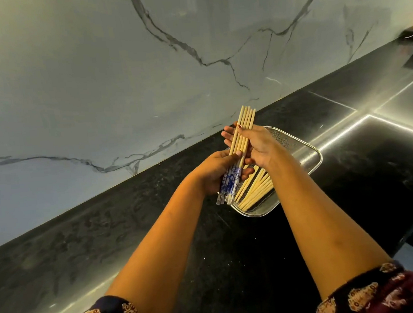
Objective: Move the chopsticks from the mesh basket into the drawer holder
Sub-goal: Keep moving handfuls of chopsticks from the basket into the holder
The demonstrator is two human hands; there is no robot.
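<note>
Wooden chopstick bundle (242,133) is held just above mesh basket (288,142): blue-patterned ends clamped by left hand (214,170), shafts pinched between right hand (261,147) thumb and fingers. Also seen in basket: loose chopsticks (255,189).

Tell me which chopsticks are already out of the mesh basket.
The bundle with blue-and-white patterned ends, held between the left hand and right hand. The other chopsticks lie loose in the mesh basket.

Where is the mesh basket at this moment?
Head view, right of centre: the mesh basket sits on the black counter beneath the right hand, loose chopsticks lying in it.
</note>
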